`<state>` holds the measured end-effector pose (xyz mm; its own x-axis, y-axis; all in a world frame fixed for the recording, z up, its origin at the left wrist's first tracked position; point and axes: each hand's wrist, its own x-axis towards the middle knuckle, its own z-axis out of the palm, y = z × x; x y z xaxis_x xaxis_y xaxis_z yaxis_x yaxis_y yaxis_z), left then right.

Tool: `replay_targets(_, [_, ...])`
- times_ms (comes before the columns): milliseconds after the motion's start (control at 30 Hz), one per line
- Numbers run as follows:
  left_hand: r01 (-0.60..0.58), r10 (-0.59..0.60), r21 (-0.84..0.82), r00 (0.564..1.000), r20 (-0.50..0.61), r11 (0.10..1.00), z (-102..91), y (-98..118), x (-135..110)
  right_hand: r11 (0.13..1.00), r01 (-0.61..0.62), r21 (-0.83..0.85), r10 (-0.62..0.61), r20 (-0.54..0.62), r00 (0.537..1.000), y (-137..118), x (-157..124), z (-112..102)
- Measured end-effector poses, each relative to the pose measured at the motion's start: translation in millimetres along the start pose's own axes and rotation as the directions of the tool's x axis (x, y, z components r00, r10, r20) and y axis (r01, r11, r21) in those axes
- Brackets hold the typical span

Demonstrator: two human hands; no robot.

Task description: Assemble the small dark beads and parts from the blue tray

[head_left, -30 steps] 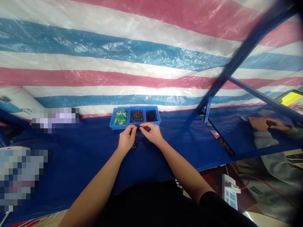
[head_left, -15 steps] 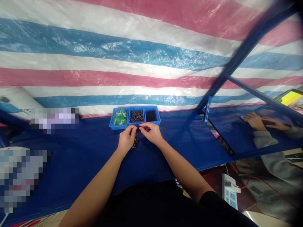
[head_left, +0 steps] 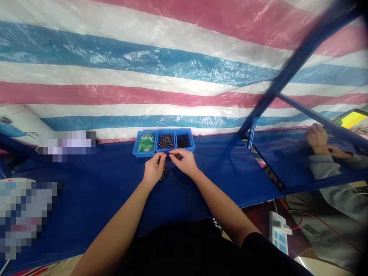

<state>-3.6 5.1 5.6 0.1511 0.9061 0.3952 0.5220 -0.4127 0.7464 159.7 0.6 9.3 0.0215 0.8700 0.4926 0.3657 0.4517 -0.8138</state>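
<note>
My left hand (head_left: 154,166) and my right hand (head_left: 183,160) meet with pinched fingertips just in front of three small blue bins. Whatever sits between the fingertips is too small to make out. Beside my left hand, partly hidden by it, lies a small pile of brass-and-dark metal parts (head_left: 164,174) on the blue table. The left bin (head_left: 145,155) holds green and clear pieces. In the middle bin (head_left: 166,150) are many small brass-coloured metal parts. Small black parts (head_left: 184,140) fill the right bin.
The blue table (head_left: 109,191) backs onto a striped plastic sheet (head_left: 143,92). A blue metal frame post (head_left: 270,99) rises at the right. Beyond it another person's hands (head_left: 319,140) rest over the table. A white power strip (head_left: 279,234) hangs below the right edge.
My hands and the bins have stayed in place. At the right, the other person's hands have shifted, one lifting up and closer to the other.
</note>
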Motion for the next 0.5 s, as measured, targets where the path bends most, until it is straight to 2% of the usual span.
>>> replay_targets(233, [0.02, -0.021, -0.038, 1.0, -0.009, 0.999, 0.9, 0.9, -1.5, 1.0, 0.024, 0.001, -0.024, -0.018, 1.0, 2.4, 0.3, -0.2])
replay_targets(500, [0.0, 0.0, 0.006, 1.0, -0.01, 1.0, 0.0, 1.1, -0.6, 1.0, 0.009, -0.009, -0.009, 0.008, 1.0, -0.3, -0.3, 0.0])
